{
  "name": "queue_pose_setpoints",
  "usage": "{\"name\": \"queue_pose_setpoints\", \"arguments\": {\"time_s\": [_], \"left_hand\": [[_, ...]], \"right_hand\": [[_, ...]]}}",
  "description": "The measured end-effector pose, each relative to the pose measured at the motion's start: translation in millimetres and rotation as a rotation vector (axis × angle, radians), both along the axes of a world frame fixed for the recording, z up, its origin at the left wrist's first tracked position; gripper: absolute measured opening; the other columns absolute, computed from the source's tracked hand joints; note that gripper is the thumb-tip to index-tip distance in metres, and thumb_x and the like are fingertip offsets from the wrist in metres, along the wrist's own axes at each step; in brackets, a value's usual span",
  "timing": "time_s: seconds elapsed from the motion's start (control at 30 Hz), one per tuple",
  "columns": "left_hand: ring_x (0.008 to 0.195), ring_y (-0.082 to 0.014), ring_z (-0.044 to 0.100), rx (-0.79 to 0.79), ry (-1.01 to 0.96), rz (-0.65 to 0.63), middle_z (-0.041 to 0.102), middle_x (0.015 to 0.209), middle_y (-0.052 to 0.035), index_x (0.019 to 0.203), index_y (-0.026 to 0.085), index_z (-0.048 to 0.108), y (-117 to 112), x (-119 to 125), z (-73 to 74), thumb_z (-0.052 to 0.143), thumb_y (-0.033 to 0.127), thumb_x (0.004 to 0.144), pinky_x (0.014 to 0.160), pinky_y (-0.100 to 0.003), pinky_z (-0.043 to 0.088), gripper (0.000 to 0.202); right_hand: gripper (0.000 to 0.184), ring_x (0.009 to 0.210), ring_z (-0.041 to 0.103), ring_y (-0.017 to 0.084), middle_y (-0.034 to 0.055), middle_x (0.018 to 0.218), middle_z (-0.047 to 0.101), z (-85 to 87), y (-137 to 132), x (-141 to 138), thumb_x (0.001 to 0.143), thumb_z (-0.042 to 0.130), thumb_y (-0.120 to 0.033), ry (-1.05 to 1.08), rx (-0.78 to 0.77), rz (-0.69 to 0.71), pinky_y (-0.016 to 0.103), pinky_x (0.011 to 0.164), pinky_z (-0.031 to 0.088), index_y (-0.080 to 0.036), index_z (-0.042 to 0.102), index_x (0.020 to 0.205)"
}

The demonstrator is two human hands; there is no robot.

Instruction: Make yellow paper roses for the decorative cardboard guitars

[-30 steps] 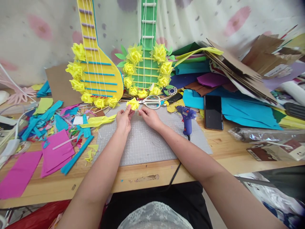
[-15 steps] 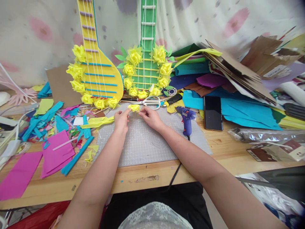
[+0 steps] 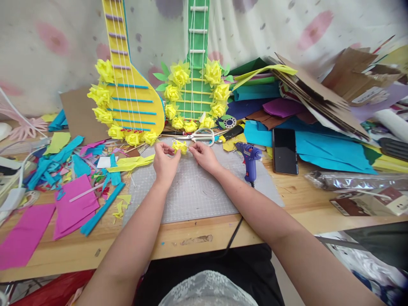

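We find the yellow flower (image 3: 180, 146) between the left hand (image 3: 166, 163), fingers curled, and the right hand (image 3: 204, 157), fingers bunched. We cannot tell which grips it. Scissors (image 3: 194, 136) lie just beyond the fingertips.

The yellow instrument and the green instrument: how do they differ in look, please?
The yellow instrument has purple neck bars; the green instrument has white neck bars. The yellow instrument has blue body bars, the green instrument yellow body bars. Both carry yellow flowers.
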State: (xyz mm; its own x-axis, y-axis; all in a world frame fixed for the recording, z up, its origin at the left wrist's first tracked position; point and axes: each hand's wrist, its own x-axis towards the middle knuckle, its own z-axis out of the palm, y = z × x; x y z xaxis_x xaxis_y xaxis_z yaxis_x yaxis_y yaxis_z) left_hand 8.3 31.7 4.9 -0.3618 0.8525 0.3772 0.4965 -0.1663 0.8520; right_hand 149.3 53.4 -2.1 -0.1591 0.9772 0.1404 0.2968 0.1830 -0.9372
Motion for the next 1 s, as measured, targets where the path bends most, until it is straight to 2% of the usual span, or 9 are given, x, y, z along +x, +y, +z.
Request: {"name": "queue_pose_setpoints", "arguments": {"time_s": [0.27,0.47,0.67,1.0], "left_hand": [[0.061,-0.0078,0.050,0.008,-0.172,0.048,0.050,0.071,0.0047,0.080,0.021,0.037,8,2,-9.5,0.062,0.013,0.059,0.067,-0.025,0.043,0.033],[0.090,-0.0161,0.051,0.002,-0.114,0.100,0.049,0.099,-0.0058,0.090,0.020,0.040,7,2,-7.3,0.069,0.018,0.054,0.067,-0.027,0.045,0.046],[0.093,-0.0139,0.056,-0.011,-0.329,-0.089,0.054,0.097,-0.0039,0.098,0.021,0.041,12,-3,-11.0,0.070,0.017,0.056,0.082,-0.029,0.045,0.051],[0.100,-0.0142,0.055,0.001,-0.380,-0.145,0.056,0.104,-0.0048,0.102,0.023,0.043,13,-4,-11.2,0.070,0.015,0.058,0.085,-0.029,0.045,0.052]], "right_hand": [[0.022,0.045,0.037,0.008,-0.0060,0.050,0.042,3.8,-4,-1,0.079,0.046,-0.038,0.021,-0.043,0.045,0.022,0.048,0.030,-0.019,0.043,0.067],[0.025,0.049,0.038,0.009,-0.0056,0.050,0.042,3.6,-3,0,0.080,0.044,-0.039,-0.022,-0.001,0.051,0.022,0.051,0.030,-0.018,0.048,0.069],[0.025,0.051,0.041,0.010,-0.0049,0.051,0.043,4.6,-3,1,0.081,0.042,-0.039,-0.070,0.022,0.059,0.022,0.053,0.031,-0.018,0.050,0.070],[0.032,0.051,0.042,0.010,-0.0037,0.051,0.044,0.1,-2,0,0.084,0.037,-0.042,-0.161,0.045,0.066,0.022,0.052,0.030,-0.018,0.052,0.070]]}}
